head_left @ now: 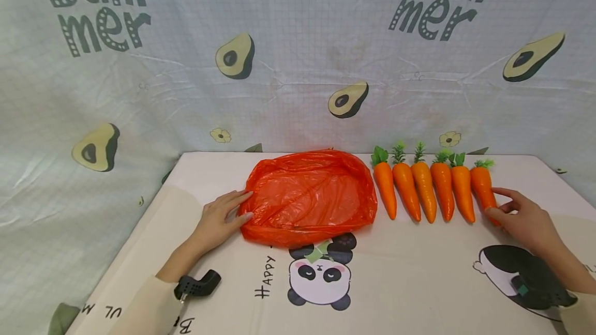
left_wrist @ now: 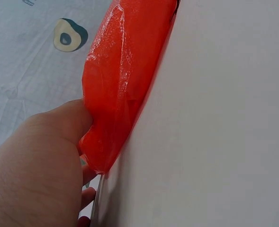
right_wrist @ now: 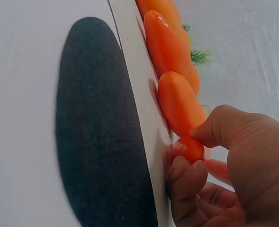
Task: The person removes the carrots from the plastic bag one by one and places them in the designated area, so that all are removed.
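Note:
A red plastic bag (head_left: 307, 195) lies spread on the table, its rim raised around a sunken middle. At its left edge rests my left hand (head_left: 223, 221), fingers and thumb extended and their tips on the rim. In the left wrist view the thumb (left_wrist: 73, 118) lies against the end of the bag (left_wrist: 120, 71). My right hand (head_left: 526, 221) pinches the lower part of the rightmost carrot (head_left: 481, 185) between thumb and fingers. The right wrist view shows that carrot's tip (right_wrist: 189, 149) between them. Its leafy top points to the back.
Several more orange carrots with green tops, such as the leftmost carrot (head_left: 384, 190), lie in a row between the bag and my right hand. The table (head_left: 410, 283) has a printed cover with a panda (head_left: 318, 280). A patterned curtain (head_left: 288, 25) hangs behind.

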Motion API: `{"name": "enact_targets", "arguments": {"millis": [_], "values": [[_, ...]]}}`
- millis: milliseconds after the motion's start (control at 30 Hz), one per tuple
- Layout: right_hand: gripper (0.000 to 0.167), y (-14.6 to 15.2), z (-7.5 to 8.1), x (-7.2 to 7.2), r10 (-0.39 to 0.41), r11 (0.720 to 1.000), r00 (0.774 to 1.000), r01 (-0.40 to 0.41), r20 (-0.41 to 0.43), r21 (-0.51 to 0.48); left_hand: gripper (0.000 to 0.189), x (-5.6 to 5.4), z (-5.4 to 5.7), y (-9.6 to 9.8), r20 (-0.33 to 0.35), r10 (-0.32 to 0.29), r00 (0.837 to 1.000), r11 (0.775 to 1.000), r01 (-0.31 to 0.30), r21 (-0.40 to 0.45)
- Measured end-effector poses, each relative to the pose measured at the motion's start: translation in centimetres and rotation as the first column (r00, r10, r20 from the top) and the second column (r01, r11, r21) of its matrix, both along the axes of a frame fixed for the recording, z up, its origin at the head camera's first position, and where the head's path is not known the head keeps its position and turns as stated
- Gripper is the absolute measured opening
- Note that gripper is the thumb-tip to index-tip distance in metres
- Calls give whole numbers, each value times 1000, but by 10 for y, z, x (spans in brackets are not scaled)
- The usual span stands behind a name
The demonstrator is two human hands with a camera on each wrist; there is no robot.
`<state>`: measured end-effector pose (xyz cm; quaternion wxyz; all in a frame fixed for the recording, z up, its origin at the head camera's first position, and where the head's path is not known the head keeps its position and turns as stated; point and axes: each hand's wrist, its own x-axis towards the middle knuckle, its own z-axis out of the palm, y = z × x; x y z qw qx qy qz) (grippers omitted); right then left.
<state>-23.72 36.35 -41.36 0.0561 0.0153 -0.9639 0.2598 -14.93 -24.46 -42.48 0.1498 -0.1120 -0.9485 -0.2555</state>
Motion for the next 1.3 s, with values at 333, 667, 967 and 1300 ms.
{"name": "enact_targets", "arguments": {"millis": [333, 667, 967, 1300], "values": [[78, 2, 1, -2, 92, 996, 995, -92, 31, 5, 54, -1, -1, -1, 11, 6, 1000, 1000, -6, 3], [80, 4, 4, 1, 91, 996, 994, -90, 60, -12, 53, -3, 0, 1, 3, -3, 1000, 1000, 3, 0], [80, 6, 4, 2, 85, 996, 993, -84, 79, -26, 54, -3, -1, 3, 10, 0, 1000, 1000, 0, -7], [81, 4, 6, 4, 79, 997, 993, -77, 91, -25, 56, 1, 0, 1, 18, -1, 1000, 1000, 0, 21]]}}
